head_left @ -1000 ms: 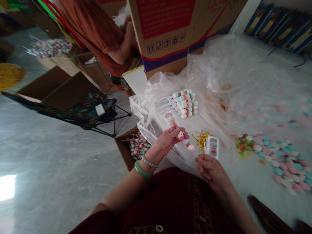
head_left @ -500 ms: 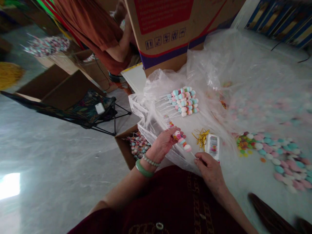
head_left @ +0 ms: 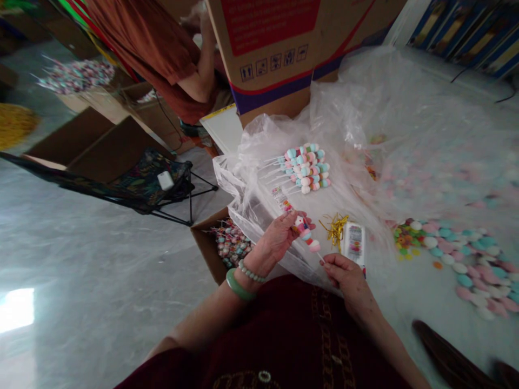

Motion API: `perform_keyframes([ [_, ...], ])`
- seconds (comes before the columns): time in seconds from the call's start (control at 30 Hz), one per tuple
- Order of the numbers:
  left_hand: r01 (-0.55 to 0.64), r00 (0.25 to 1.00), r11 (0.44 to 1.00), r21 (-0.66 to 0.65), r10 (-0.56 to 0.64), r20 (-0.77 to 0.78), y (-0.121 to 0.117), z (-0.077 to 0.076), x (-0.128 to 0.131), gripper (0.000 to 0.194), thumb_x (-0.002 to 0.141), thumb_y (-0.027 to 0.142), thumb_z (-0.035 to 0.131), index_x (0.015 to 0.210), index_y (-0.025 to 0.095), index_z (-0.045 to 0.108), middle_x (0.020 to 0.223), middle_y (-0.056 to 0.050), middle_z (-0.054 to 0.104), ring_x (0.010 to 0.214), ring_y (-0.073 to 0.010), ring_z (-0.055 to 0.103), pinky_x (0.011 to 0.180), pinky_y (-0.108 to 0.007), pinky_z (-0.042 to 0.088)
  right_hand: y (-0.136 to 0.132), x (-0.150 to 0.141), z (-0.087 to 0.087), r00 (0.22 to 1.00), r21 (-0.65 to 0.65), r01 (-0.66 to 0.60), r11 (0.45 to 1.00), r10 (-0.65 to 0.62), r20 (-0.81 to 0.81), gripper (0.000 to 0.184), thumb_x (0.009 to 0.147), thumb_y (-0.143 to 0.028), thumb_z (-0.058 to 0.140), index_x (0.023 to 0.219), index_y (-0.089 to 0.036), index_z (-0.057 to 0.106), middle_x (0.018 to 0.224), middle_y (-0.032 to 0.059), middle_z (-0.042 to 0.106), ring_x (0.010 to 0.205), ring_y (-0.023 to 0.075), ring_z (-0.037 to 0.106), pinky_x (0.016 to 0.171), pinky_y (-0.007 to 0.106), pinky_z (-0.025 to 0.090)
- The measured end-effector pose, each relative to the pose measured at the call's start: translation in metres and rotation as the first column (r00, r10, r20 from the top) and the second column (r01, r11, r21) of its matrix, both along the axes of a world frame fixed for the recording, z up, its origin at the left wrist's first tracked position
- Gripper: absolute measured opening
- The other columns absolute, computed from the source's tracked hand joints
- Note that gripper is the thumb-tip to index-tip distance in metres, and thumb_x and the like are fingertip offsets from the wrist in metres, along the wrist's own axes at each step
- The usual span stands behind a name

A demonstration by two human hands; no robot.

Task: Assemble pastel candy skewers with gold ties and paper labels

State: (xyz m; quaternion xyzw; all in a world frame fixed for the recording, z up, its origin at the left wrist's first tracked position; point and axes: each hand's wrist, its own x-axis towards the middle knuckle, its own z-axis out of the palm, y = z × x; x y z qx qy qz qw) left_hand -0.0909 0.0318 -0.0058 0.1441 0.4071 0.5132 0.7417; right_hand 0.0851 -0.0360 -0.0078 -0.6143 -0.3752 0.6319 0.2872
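A skewer of pink, white and blue marshmallows (head_left: 308, 237) is held between my two hands, partly inside a printed wrapper. My left hand (head_left: 280, 235) has its fingers curled about the wrapped upper end. At the lower end, my right hand (head_left: 343, 270) pinches the white stick. Just beyond my hands lies a stack of marshmallow skewers (head_left: 308, 167), sticks pointing left. Printed wrappers (head_left: 281, 199) lie between that stack and my left hand. Gold twist ties (head_left: 335, 229) and a white printed packet (head_left: 354, 243) are near my right hand.
Loose marshmallows (head_left: 482, 270) and fruit candies (head_left: 406, 237) spread across the table at right, some under plastic sheeting (head_left: 405, 108). A carton of finished skewers (head_left: 233, 243) stands below the table's left edge. Another person (head_left: 162, 59) works behind a large cardboard box (head_left: 284, 54); a folding chair (head_left: 150, 183) stands left.
The marshmallow skewer and my left hand have shifted slightly right. More of the skewer's upper part is covered by the printed wrapper. My right hand keeps its pinch on the stick.
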Motion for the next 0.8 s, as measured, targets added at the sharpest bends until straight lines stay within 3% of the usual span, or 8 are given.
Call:
perform_keyframes([
  [0.1,-0.04,0.999,0.999,-0.032,0.04,0.013,-0.0008,-0.0009,0.0039,0.027,0.08,0.035,0.061,0.087,0.009,0.065,0.081,-0.011,0.068,0.078,-0.0202,0.067,0.079,-0.035,0.052,0.0002,0.0,0.0003,0.979,0.123,-0.084,0.989,0.059,0.197,0.016,0.071,-0.035,0.056,0.067,-0.02,0.061,0.052,-0.0051,0.045,0.051,0.0121,0.04,0.05,0.025,0.03],
  [0.23,-0.098,0.993,0.989,-0.107,0.104,0.055,0.0011,-0.0039,0.0063,0.02,0.082,0.029,0.059,0.085,0.01,0.063,0.08,-0.009,0.068,0.076,-0.019,0.067,0.078,-0.034,0.053,-0.0009,-0.0006,0.0042,0.882,0.302,-0.265,0.916,0.103,0.461,0.016,0.075,-0.029,0.051,0.067,-0.021,0.062,0.067,-0.0002,0.06,0.068,0.0171,0.053,0.065,0.028,0.037],
  [0.37,-0.075,0.996,0.996,-0.038,0.077,0.045,-0.0007,-0.0018,0.0066,0.023,0.081,0.032,0.06,0.087,0.01,0.064,0.083,-0.009,0.068,0.079,-0.0192,0.067,0.081,-0.034,0.052,-0.0013,-0.0001,0.0034,0.862,0.311,-0.327,0.892,0.146,0.486,0.018,0.076,-0.027,0.049,0.068,-0.021,0.063,0.072,0.0013,0.063,0.073,0.0184,0.057,0.07,0.029,0.038],
  [0.47,0.015,1.0,1.0,0.026,-0.014,-0.023,-0.0029,0.0032,0.005,0.03,0.08,0.038,0.062,0.089,0.01,0.066,0.083,-0.011,0.068,0.081,-0.0203,0.066,0.081,-0.034,0.05,-0.0008,-0.0005,0.0006,0.921,0.262,-0.239,0.935,0.133,0.366,0.015,0.074,-0.029,0.054,0.068,-0.021,0.064,0.068,0.0002,0.062,0.069,0.0173,0.055,0.066,0.028,0.038],
  [0.6,0.087,0.995,0.994,0.07,-0.084,-0.047,-0.002,0.0028,0.001,0.036,0.077,0.043,0.064,0.091,0.01,0.067,0.083,-0.012,0.069,0.081,-0.022,0.066,0.079,-0.034,0.05,0.0007,-0.0027,0.0014,0.999,-0.003,-0.039,0.999,0.039,-0.037,0.018,0.07,-0.035,0.061,0.067,-0.018,0.062,0.047,-0.0057,0.045,0.045,0.0093,0.036,0.045,0.023,0.024],
  [0.7,0.071,0.997,0.997,0.025,-0.072,0.014,0.0006,-0.0018,-0.0018,0.035,0.078,0.042,0.063,0.09,0.01,0.067,0.083,-0.012,0.069,0.079,-0.0223,0.067,0.079,-0.036,0.051,0.0036,-0.0019,0.0053,0.939,-0.163,0.031,0.986,-0.084,-0.332,0.018,0.064,-0.032,0.069,0.069,-0.015,0.062,0.046,-0.0074,0.041,0.04,0.0052,0.027,0.041,0.022,0.015],
  [0.8,0.035,0.998,0.999,-0.036,-0.033,0.045,0.0018,-0.0022,-0.0022,0.03,0.081,0.038,0.06,0.088,0.009,0.066,0.083,-0.012,0.068,0.076,-0.0208,0.066,0.078,-0.037,0.052,0.0061,0.0014,0.0072,0.819,-0.288,-0.019,0.958,-0.15,-0.554,0.018,0.064,-0.027,0.071,0.07,-0.015,0.06,0.047,-0.0081,0.04,0.039,0.0029,0.023,0.039,0.019,0.013],
])
